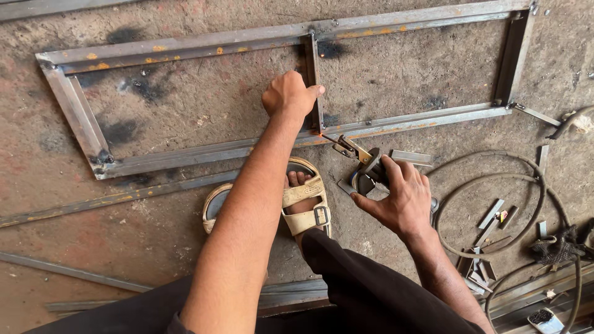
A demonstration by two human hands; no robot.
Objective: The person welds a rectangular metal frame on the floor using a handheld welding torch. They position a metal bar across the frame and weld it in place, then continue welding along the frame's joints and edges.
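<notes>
A single head-worn camera looks almost straight down at the concrete floor point(185, 247) from close above. The steel frame point(204, 151) spans the upper half of the view, and the person's own arms and sandalled foot point(304, 199) reach in below it.

The left arm stretches forward, bare and nearly straight, from the lower edge of the view up to the left hand point(289, 94), which is curled into a loose fist, knuckles up, thumb pointing right. The right forearm comes in from the lower right, bent at the wrist, and the right hand point(399, 198) is closed in a firm grip (index finger laid forward, thumb jutting left). One sandalled foot shows between the two arms.
</notes>
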